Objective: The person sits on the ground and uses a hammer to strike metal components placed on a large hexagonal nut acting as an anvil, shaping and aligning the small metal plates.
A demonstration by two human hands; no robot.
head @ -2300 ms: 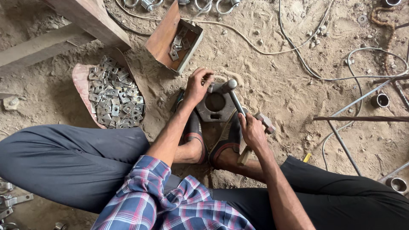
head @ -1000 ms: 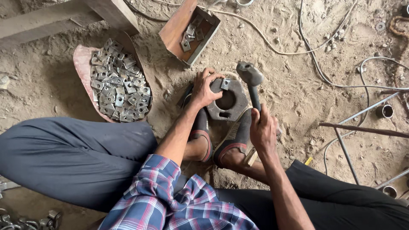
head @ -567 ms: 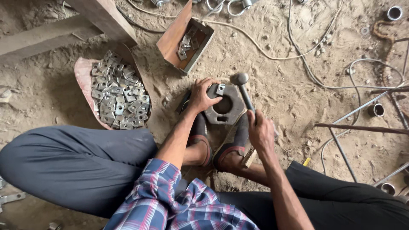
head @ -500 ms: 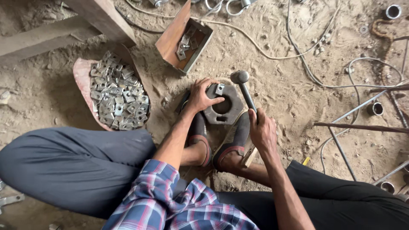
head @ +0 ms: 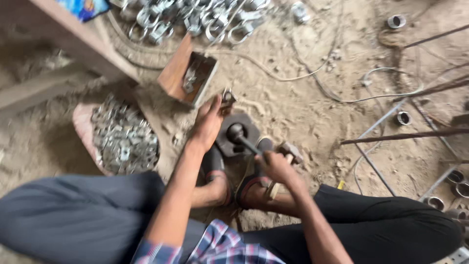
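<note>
sitting cross-legged on the sandy floor point(head: 303, 112), feet braced either side of a dark steel block point(head: 238, 134) with a round hole. left hand point(head: 207, 122) stretched past the block's upper left corner, fingertips pinching a small bent metal clip point(head: 227, 97) just above the block, clear of the hole and close to the open box point(head: 188, 78). right hand point(head: 276, 164) closed round a hammer handle, hammer point(head: 238, 133) head resting low on the block's middle. second hammer-like tool point(head: 289, 150) lying just beside the right hand.

progress, as a judgement: mid-batch. one clip apparently struck and now being lifted off toward the box, which already holds a few pieces. tray point(head: 83, 132) to the left loaded with a large heap of similar pieces, so plenty left. finished-looking rings and clamps point(head: 195, 19) piled along the top edge.

against half a second ago: then left hand cupped over the block's left rim with the clip sitting on the block's top edge, hammer raised above the upper right. now hammer down on the block, clip off it and up in the fingers, left arm reached further forward. view also swung, much motion blur, tray and box shifted lower in frame.
</note>
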